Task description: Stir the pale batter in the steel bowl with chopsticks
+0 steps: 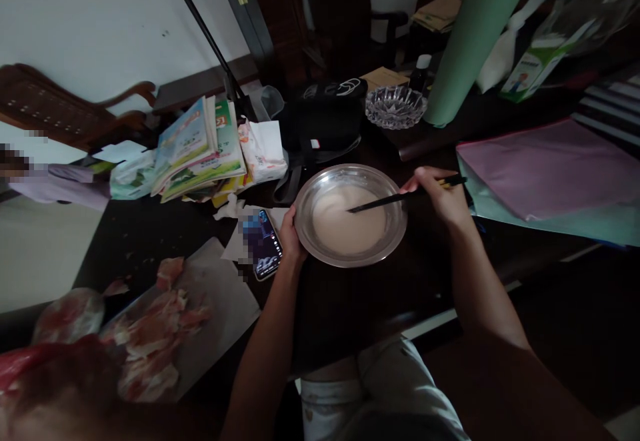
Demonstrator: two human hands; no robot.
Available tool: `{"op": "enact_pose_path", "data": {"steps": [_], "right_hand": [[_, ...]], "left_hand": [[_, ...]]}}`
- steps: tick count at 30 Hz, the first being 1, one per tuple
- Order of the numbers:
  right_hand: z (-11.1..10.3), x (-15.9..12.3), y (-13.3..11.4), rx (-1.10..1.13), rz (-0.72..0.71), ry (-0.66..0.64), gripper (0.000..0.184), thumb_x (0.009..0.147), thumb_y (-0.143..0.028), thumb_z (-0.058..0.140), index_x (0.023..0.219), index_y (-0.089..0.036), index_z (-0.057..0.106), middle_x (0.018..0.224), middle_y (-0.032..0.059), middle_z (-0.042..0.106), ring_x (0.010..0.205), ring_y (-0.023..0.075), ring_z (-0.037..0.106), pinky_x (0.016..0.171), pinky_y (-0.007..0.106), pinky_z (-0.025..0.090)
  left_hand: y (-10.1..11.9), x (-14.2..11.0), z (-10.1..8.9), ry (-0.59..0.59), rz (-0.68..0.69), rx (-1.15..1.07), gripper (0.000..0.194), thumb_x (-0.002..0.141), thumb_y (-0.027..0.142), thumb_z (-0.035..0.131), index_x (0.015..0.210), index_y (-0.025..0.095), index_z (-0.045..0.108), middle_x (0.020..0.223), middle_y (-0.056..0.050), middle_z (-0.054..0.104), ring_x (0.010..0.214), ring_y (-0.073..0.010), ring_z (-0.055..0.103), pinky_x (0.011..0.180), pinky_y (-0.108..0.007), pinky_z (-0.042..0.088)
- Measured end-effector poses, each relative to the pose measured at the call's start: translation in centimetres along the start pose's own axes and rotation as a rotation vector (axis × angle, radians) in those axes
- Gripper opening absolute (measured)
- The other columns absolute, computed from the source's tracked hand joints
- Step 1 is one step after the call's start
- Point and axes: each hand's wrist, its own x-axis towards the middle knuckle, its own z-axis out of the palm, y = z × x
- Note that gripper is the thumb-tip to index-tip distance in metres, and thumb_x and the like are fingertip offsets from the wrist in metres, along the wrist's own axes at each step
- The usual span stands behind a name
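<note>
A shiny metal bowl (350, 260) stands on the dark table in front of me, holding a pale, creamy liquid (345, 234). My left hand (291, 235) grips the bowl's left rim. In my right hand (440, 191) are dark chopsticks (385, 201), their tips dipped in the liquid near its middle. The liquid's surface shows a swirl on the left side. Just left of my left hand lies a phone (265, 246) with its screen lit, partly on a white sheet.
Pinkish peelings (155, 334) lie on a pale sheet (225, 301) at lower left. Behind are stacked books (195, 147), a tissue pack (263, 151), a black bag (323, 124), a glass ashtray (395, 107) and a tall green flask (475, 47). Pink and teal folders (550, 167) lie right. Another person's sleeve (65, 184) shows far left.
</note>
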Motion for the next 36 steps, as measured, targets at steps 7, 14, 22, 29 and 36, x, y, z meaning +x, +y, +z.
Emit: {"op": "enact_pose_path", "data": {"steps": [7,14,22,29,36], "right_hand": [[0.6,-0.4,-0.8,0.005,0.037,-0.23,0.039,0.087,-0.056,0.066,0.065,-0.023,0.071,0.07,0.003,0.075,0.073,0.019,0.071,0.073,0.032,0.053],[-0.2,-0.2,-0.1,-0.006,0.005,-0.023,0.043,0.09,-0.054,0.063,0.06,-0.024,0.067,0.065,0.002,0.072,0.068,0.0184,0.069,0.075,0.035,0.053],[0.9,-0.3,-0.1,0.007,-0.003,-0.247,0.033,0.084,-0.054,0.071,0.071,-0.024,0.075,0.079,0.0037,0.076,0.079,0.0196,0.071,0.079,0.034,0.053],[-0.4,-0.4,0.1,0.025,-0.003,-0.039,0.045,0.091,-0.054,0.061,0.057,-0.025,0.065,0.062,0.0018,0.069,0.064,0.0185,0.065,0.074,0.036,0.05],[1.1,-0.5,-0.2,-0.023,-0.02,-0.251,0.033,0.084,-0.054,0.07,0.072,-0.024,0.075,0.079,0.004,0.076,0.08,0.0206,0.072,0.079,0.035,0.053]], "left_hand": [[-0.3,-0.1,-0.4,-0.122,0.129,0.055,0.049,0.078,0.037,0.069,0.124,0.023,0.071,0.128,-0.005,0.073,0.134,-0.0282,0.056,0.114,-0.038,0.04],[-0.3,0.2,-0.8,-0.184,0.188,0.109,0.053,0.079,0.03,0.066,0.132,0.025,0.066,0.149,-0.002,0.058,0.142,-0.0268,0.048,0.12,-0.038,0.033],[-0.2,0.2,-0.5,-0.16,0.198,0.173,0.048,0.09,0.041,0.06,0.134,0.025,0.064,0.15,-0.003,0.057,0.143,-0.026,0.047,0.12,-0.037,0.034],[-0.3,0.2,-0.4,-0.146,0.191,0.16,0.048,0.09,0.04,0.06,0.135,0.023,0.064,0.149,-0.006,0.058,0.142,-0.0274,0.048,0.12,-0.038,0.033],[-0.1,0.0,-0.2,-0.134,0.179,0.153,0.051,0.089,0.042,0.061,0.137,0.023,0.062,0.149,-0.006,0.058,0.142,-0.0274,0.048,0.12,-0.039,0.033]]}}
